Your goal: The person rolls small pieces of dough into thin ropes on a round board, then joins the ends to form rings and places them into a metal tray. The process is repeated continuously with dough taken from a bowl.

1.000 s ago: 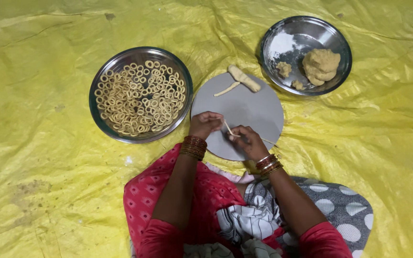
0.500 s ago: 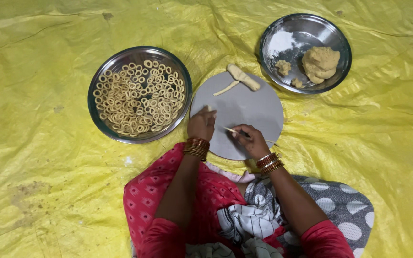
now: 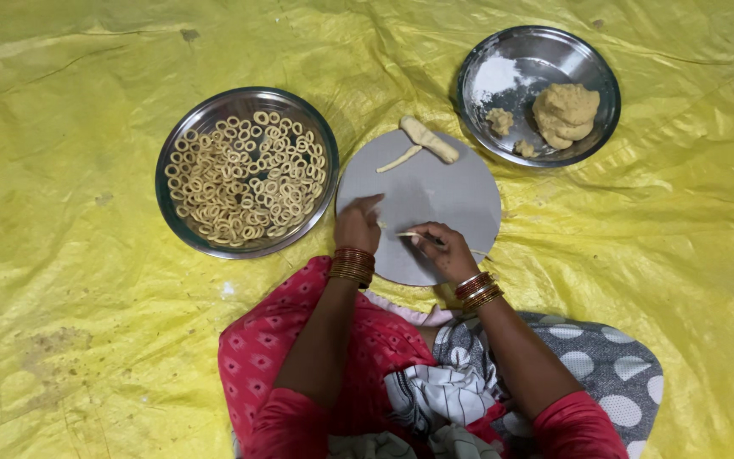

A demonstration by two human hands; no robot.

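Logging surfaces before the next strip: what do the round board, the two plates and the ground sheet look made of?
Round board: matte grey, maybe stone or coated metal; unclear. Ring plate and dough plate: shiny metal, likely steel, mirror glints. Ground sheet: glossy yellow plastic, creased.

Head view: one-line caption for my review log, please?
Right hand holds a thin dough strip on a round grey board, left hand alongside.

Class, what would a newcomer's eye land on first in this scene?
The bright yellow sheet covers the whole floor. On the left, a steel plate is packed with small dough rings. In the middle, the left hand and right hand work a thin dough strand on a round grey board.
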